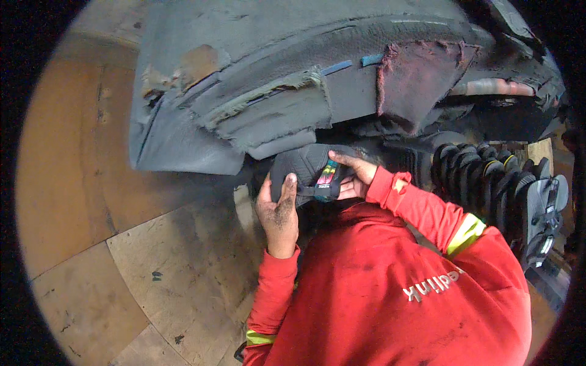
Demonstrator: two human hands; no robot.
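Observation:
A dark grey sandal (295,163) with a ridged sole and a multicoloured strap (326,178) is held between my hands, just below the worn grey padded edge of a machine or bench. My left hand (277,216), smudged with dark dirt, grips the sandal's left side with the thumb upright on it. My right hand (357,171) grips its right side, thumb over the top beside the coloured strap and other fingers curled beneath.
A machine or bench (262,49) with frayed pads and a pinkish patch (412,85) spans the top. A row of dark sandals (464,177) stands at the right. Worn brown boards (91,183) lie at the left.

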